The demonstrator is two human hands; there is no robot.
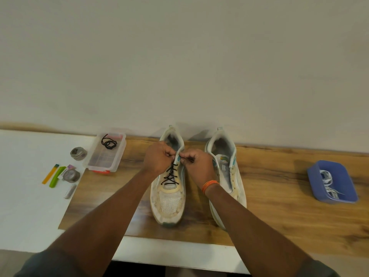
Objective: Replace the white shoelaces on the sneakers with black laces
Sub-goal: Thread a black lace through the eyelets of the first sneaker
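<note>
Sneakers [169, 188] worn, one black-laced

Just one view here, a wide-angle cam worn on the head, looking forward and down from the near edge of the bench [279, 196]. It sits close, so both forearms run up from the bottom corners and the hands meet around mid-frame. It faces the plain wall [179, 56] behind the far edge, which fills the whole upper half. Lens bends things a bit, the far edge looks bowed. The bench runs off both the left and right sides of the shot.
</note>
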